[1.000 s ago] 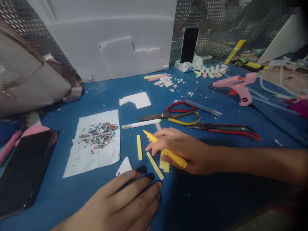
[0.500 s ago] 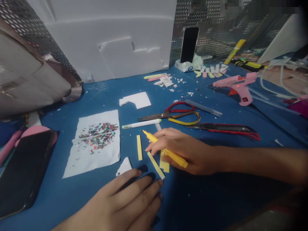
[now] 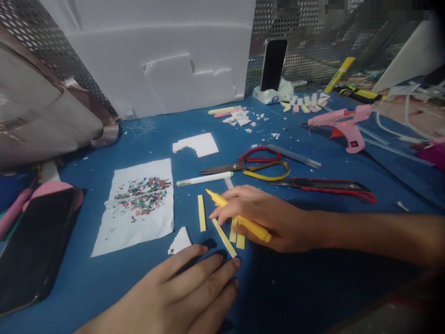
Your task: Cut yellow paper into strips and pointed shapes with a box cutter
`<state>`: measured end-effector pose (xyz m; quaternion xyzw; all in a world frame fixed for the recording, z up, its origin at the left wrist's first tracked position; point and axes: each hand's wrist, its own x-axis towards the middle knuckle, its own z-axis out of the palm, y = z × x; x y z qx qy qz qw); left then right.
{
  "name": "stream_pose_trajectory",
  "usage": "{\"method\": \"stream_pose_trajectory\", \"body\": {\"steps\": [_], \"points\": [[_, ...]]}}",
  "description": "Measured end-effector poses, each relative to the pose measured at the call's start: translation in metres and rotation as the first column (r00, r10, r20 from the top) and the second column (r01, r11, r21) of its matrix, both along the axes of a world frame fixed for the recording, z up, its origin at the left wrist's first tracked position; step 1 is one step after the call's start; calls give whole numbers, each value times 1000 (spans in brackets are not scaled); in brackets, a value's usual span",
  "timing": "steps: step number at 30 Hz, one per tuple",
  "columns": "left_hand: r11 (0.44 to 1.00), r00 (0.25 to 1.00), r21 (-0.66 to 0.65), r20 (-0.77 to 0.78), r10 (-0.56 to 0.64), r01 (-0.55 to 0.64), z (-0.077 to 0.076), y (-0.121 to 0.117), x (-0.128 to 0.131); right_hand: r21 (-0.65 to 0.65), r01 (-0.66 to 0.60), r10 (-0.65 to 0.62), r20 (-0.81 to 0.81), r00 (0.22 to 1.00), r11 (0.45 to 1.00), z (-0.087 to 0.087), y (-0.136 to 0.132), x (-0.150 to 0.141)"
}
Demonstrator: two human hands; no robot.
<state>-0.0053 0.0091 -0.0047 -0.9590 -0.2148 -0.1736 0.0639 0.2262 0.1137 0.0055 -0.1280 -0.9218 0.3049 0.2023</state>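
Note:
My right hand holds a yellow marker between its fingers, the tip pointing up and left. Under and beside that hand lie several yellow strips; one slanted strip runs from near its fingertips down to my left hand. Another yellow strip lies apart, farther left. My left hand rests low on the table with its fingers stretched out, a fingertip at the lower end of the slanted strip. Just beyond its index finger is a white foam scrap with a ragged edge.
Scissors, a white pen and a red-edged cutter lie beyond my right hand. A pink glue gun is at the right. Left are white paper with glitter bits and a phone. Another phone stands behind.
My left hand has shifted slightly right, and the slanted strip's lower end has moved a little up and left. My right hand stays nearly still with the marker.

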Motion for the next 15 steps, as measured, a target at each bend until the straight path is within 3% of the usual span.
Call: {"method": "stream_pose_trajectory", "body": {"steps": [8,15], "points": [[999,997,32,66,39,-41,-1,3,-5,29,111,-110,-40,993,993,-5,1,2],[987,984,-28,78,158,-156,5,0,-4,-4,191,-190,-115,975,982,-2,-1,2]]}}
